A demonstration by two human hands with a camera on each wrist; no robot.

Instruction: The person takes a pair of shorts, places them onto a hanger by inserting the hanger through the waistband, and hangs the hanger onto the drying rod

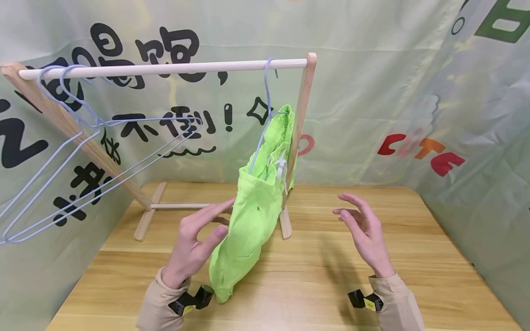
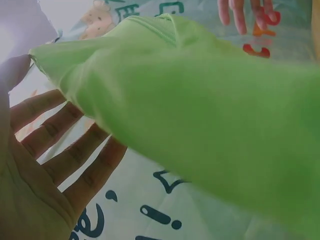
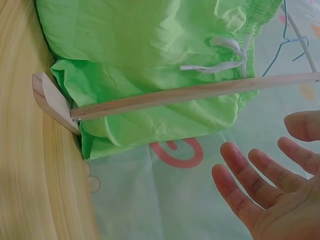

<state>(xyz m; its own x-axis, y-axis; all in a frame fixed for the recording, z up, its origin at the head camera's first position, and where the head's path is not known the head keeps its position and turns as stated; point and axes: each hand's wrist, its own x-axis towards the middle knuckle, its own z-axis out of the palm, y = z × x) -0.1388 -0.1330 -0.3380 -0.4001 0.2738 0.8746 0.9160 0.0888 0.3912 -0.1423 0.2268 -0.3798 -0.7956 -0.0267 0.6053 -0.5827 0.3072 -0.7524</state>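
Note:
Bright green drawstring shorts (image 1: 250,216) hang from a light-blue hanger (image 1: 267,89) at the right end of a small clothes rack (image 1: 165,69). My left hand (image 1: 192,246) is at the left side of the shorts. In the left wrist view its fingers (image 2: 75,155) are extended and spread, their tips partly hidden at the green cloth's edge; whether they press on it I cannot tell. Well to the right of the rack, my right hand (image 1: 366,230) hovers above the table with loosely bent fingers, holding nothing. The right wrist view shows the white drawstring (image 3: 220,65) tied at the waistband.
Two bare light-blue hangers (image 1: 99,124) hang at the rack's left end and jut towards me. The rack's wooden right post (image 1: 304,101) stands against the shorts. Beneath is a wood-grain table (image 1: 314,285), and a printed cloth backdrop (image 1: 364,92) surrounds it.

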